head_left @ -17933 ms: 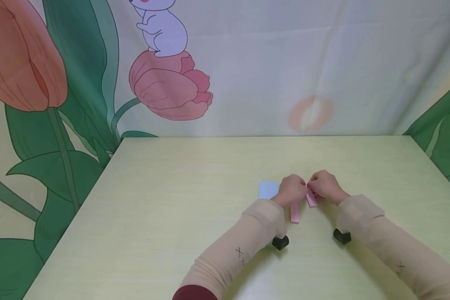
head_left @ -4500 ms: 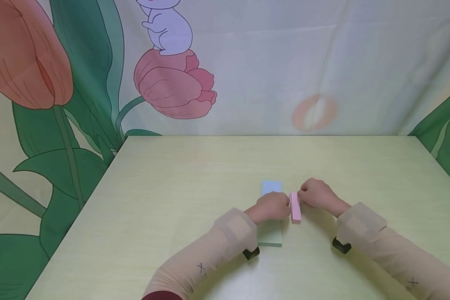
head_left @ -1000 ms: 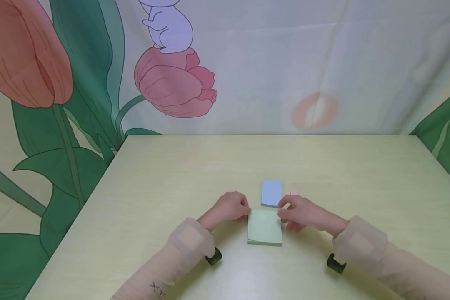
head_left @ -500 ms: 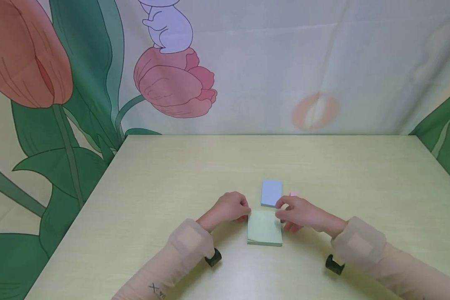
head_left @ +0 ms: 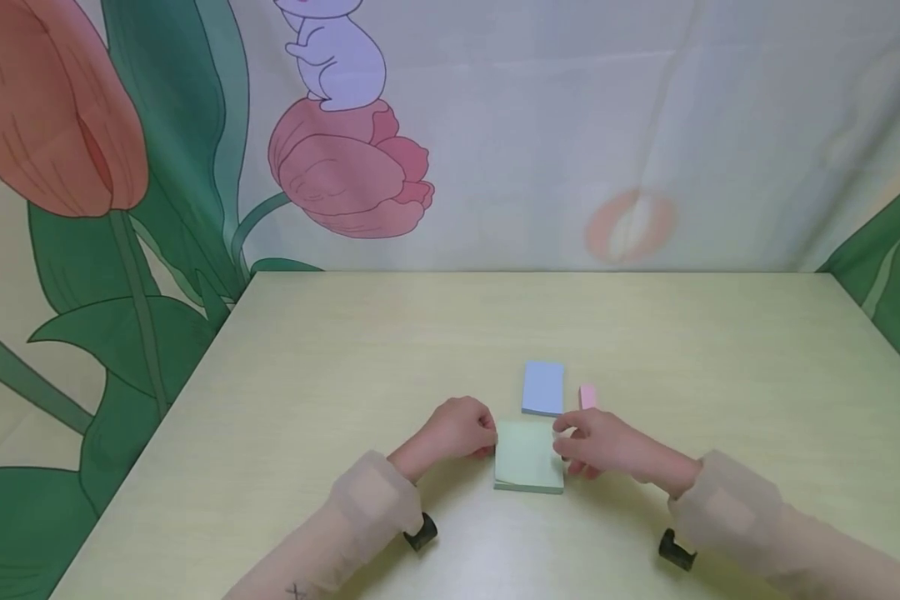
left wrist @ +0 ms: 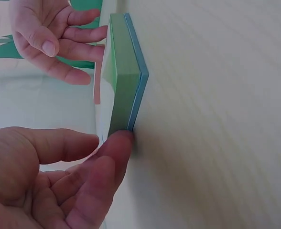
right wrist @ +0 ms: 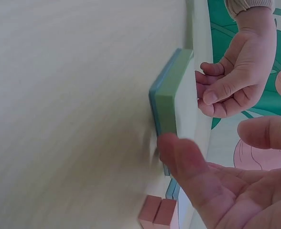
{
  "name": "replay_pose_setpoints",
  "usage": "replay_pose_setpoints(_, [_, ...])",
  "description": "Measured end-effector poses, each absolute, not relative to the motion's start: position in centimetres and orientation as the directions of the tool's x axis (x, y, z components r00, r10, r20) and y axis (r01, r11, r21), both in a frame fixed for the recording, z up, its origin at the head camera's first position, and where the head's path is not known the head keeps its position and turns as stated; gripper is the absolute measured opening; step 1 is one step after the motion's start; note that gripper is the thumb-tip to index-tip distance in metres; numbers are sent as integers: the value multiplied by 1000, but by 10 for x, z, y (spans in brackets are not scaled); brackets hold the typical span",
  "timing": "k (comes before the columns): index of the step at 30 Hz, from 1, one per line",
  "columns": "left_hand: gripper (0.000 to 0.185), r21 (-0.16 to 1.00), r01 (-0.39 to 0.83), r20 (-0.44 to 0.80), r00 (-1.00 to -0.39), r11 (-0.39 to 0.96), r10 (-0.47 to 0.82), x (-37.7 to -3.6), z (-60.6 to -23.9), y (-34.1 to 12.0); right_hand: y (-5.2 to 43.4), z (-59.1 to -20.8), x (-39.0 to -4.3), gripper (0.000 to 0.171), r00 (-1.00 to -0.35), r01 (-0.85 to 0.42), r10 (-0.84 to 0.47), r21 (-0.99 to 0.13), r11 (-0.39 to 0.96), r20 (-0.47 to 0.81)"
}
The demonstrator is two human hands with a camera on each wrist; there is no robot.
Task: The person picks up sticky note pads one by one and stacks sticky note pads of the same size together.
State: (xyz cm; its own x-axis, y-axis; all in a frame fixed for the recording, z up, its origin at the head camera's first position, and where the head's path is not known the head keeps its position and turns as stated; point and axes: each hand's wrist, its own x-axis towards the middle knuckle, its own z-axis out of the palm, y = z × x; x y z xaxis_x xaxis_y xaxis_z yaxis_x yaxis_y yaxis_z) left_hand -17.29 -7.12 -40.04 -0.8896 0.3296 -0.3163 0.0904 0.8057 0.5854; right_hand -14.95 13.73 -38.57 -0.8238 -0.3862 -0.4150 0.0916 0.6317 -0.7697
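A green sticky-note pad [head_left: 528,457] lies flat on the pale table [head_left: 330,367], with a blue layer showing under it in the left wrist view [left wrist: 136,90]. My left hand [head_left: 465,432] is at its left edge, fingers loosely curled, one fingertip [left wrist: 117,143] touching the pad's side. My right hand [head_left: 592,442] is at the right edge, where one finger [right wrist: 178,155] presses the pad [right wrist: 171,95]. Neither hand wraps around it. A blue pad [head_left: 543,387] and a pink pad [head_left: 587,397] lie just beyond.
A curtain printed with tulips and a rabbit [head_left: 345,158] hangs behind the table's far edge and to both sides. Black wrist cameras [head_left: 420,531] sit under both sleeves. The pink pad [right wrist: 157,212] lies close by my right hand.
Both hands have drawn slightly toward me along the green pad's sides. The right hand has uncovered more of the pink pad. The green pad has hardly moved.
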Motion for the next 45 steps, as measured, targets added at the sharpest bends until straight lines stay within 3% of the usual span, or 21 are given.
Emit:
replay_pose_setpoints(20, [24,621,98,-344,-857,777,383,-150,-399,-76,141,-389,-136,47,-801,-57,-505,-800,598,-321])
replay_pose_setpoints(33, [23,596,142,-329,-855,791,401,-153,-404,-78,143,-388,-136,39,-825,-60,-474,-786,615,-308])
replay_pose_setpoints(39, [19,564,238,-241,-868,791,433,-156,-403,-86,152,-388,-142,21,-853,-112,-470,-801,588,-226])
replay_pose_setpoints(45, [16,627,329,-29,-896,707,442,-155,-399,-92,164,-387,-144,17,-891,-202,-443,-787,583,-99])
